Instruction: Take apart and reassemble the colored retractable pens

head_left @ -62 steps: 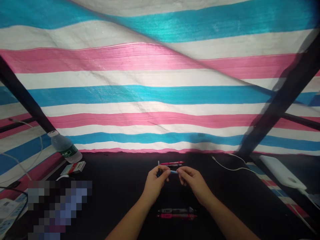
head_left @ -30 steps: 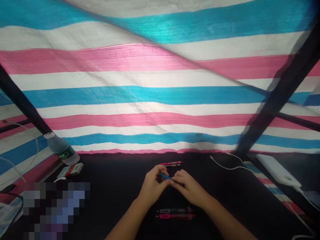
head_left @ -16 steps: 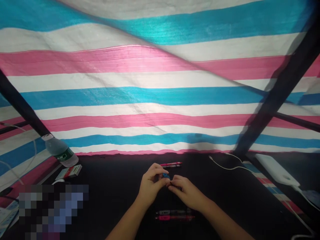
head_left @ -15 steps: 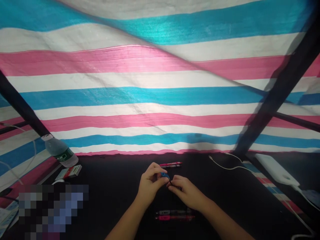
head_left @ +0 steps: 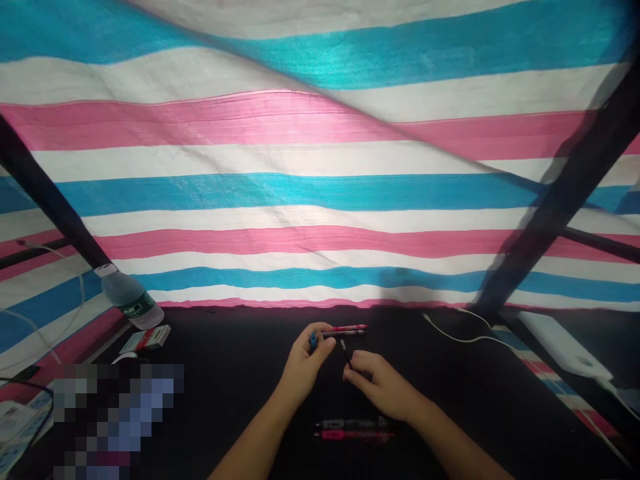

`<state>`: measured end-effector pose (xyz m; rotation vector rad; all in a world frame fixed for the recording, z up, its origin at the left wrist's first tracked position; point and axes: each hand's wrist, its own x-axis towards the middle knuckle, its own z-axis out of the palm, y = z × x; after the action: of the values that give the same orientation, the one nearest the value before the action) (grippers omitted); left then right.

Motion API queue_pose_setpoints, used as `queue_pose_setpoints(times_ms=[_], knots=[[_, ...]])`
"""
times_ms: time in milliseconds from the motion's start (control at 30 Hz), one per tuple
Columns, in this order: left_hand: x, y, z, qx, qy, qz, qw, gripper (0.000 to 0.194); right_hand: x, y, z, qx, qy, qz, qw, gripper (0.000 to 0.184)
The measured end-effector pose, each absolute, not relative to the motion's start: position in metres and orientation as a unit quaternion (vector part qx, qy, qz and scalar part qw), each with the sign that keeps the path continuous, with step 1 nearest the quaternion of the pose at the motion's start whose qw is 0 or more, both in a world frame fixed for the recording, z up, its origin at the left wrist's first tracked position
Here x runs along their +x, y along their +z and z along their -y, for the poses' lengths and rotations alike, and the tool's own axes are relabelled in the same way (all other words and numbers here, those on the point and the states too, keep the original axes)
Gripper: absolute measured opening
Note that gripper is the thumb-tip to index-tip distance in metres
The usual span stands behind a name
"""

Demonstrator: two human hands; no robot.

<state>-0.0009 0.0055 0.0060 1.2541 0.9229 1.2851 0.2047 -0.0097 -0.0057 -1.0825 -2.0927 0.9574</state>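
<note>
My left hand (head_left: 301, 357) is closed around a small blue piece (head_left: 313, 342), which shows between its thumb and fingers; its exact kind I cannot make out. To the right, my right hand (head_left: 374, 379) pinches a thin black stick with a pale tip (head_left: 347, 354), shaped like a pen refill, pointing up and away. The stick stands apart from the blue piece. Just beyond my left hand lie a red pen (head_left: 353, 328) and a grey pen (head_left: 356, 333). Nearer to me, between my forearms, are a clear dark pen (head_left: 337, 424) and a pink-red pen (head_left: 340, 435).
On the black table (head_left: 230, 373), a bottle (head_left: 131, 298) leans at the far left beside a small box (head_left: 153, 338). White cables (head_left: 467, 339) and a white power bank (head_left: 563, 343) lie at the right. Striped sheeting (head_left: 300, 193) hangs behind.
My hands have moved apart, and the dark stick has come away from the blue piece. The blue piece has shifted left within my left hand. The view has turned slightly left.
</note>
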Motion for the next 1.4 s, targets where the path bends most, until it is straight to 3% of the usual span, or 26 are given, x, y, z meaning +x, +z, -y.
queue_pose_setpoints(times_ms=[100, 300, 533, 667, 833, 1067, 1400], knots=[[-0.001, 0.004, -0.004, 0.577, 0.498, -0.410, 0.500, 0.033, 0.204, -0.004, 0.012, -0.398, 0.366, 0.793, 0.282, 0.036], [0.003, 0.002, -0.003, 0.567, 0.509, -0.419, 0.494, 0.024, 0.205, -0.004, 0.012, -0.381, 0.364, 0.804, 0.275, 0.035], [0.007, 0.002, -0.005, 0.360, 0.588, -0.320, 0.649, 0.027, 0.205, -0.008, 0.011, -0.378, 0.366, 0.808, 0.264, 0.030], [0.007, 0.005, -0.008, 0.207, 0.575, -0.279, 0.741, 0.030, 0.204, -0.007, 0.011, -0.369, 0.380, 0.804, 0.270, 0.025], [0.004, 0.005, -0.009, 0.143, 0.558, -0.281, 0.768, 0.020, 0.204, -0.005, 0.012, -0.364, 0.389, 0.802, 0.270, 0.026], [0.002, 0.003, -0.010, 0.137, 0.564, -0.293, 0.760, 0.009, 0.204, -0.007, 0.012, -0.361, 0.384, 0.809, 0.261, 0.024], [0.008, 0.007, 0.001, 0.330, 0.525, -0.344, 0.705, 0.030, 0.203, -0.011, 0.012, -0.371, 0.377, 0.812, 0.246, 0.030]])
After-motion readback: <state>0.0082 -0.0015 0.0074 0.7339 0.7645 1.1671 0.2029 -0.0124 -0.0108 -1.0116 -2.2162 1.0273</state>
